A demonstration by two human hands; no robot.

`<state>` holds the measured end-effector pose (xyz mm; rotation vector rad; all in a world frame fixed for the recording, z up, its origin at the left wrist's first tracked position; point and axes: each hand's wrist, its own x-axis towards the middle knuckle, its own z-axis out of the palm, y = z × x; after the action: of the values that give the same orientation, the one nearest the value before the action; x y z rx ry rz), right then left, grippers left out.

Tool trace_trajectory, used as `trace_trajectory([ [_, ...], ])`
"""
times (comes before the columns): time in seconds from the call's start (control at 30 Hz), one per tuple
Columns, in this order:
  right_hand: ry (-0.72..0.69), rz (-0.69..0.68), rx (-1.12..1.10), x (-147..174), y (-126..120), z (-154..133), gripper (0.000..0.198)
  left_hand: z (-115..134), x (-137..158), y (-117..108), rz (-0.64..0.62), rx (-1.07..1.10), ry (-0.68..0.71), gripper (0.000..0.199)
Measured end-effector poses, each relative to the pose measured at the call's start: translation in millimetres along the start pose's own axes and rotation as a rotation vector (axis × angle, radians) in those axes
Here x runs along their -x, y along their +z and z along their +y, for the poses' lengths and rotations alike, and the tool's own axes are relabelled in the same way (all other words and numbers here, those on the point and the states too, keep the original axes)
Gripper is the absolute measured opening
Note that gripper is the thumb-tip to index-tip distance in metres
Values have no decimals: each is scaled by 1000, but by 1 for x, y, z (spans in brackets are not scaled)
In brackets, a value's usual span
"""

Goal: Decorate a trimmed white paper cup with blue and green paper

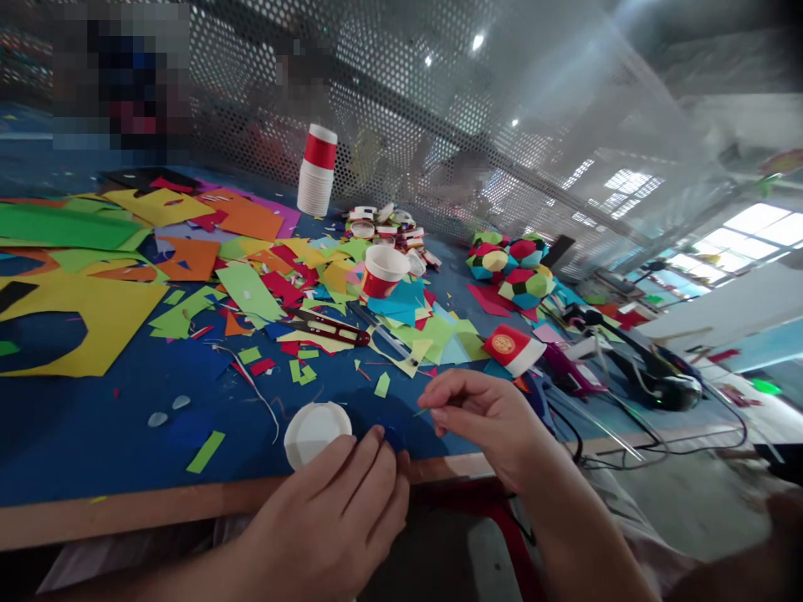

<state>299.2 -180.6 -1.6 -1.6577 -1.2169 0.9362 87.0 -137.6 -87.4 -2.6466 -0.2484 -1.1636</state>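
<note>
My left hand [357,497] rests at the table's front edge with its fingers stretched out; its thumb is hidden. Its fingertips touch a small dark blue piece [393,436] that barely stands out from the blue tabletop. Beside those fingers lies a round white paper disc [317,431], partly covered by the hand. A little above the table, my right hand [473,414] pinches a thin green sliver [421,411] between thumb and forefinger. Small green paper scraps [381,385] lie beyond the hands.
Coloured paper offcuts [251,293] spread across the blue table. A dark red cutter [329,326], an upright paper cup [384,272], a tipped cup [514,349] and a cup stack [317,171] are farther back. Patchwork balls [527,287], a purple glue gun [570,368] and cables are right.
</note>
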Motion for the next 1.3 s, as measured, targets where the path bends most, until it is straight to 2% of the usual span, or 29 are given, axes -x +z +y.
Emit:
trace_trajectory([
  [0.07, -34, -1, 4, -7, 3, 2, 10, 1, 0, 0, 35, -12, -42, 24],
  [0.2, -54, -61, 45, -15, 4, 4, 13, 0, -2, -2, 37, -13, -72, 35],
  [0.3, -40, -113, 90, -19, 2, 4, 25, -2, -3, -3, 29, 3, -66, 42],
  [0.43, -49, -177, 160, -22, -2, 3, 50, -4, -2, -3, -2, 10, -54, 41],
  [0.5, -69, -206, 193, -21, -3, 2, 55, -4, -2, -3, -2, 17, -60, 42],
  [0.6, -99, -229, 224, -21, -3, 0, 50, -3, 0, -4, 4, 24, -76, 42],
  [0.77, -158, -230, 258, -28, -5, -3, 28, -2, 0, -6, -2, 23, -67, 44],
  [0.87, -207, -241, 270, -29, -8, -5, 35, -2, -2, -7, 4, 50, -96, 43],
  [1.03, -247, -271, 227, -25, -8, -3, 39, -8, -13, -22, 153, 127, -200, 22],
  [1.13, -229, -260, 220, -26, -6, -2, 41, -11, -20, -31, 137, 60, -207, 20],
  [1.17, -218, -266, 218, -27, -6, -3, 42, -10, -21, -33, 120, 42, -157, 21],
  [1.3, -160, -328, 202, -33, -9, -10, 45, -5, -18, -27, 91, 39, -140, 28],
])
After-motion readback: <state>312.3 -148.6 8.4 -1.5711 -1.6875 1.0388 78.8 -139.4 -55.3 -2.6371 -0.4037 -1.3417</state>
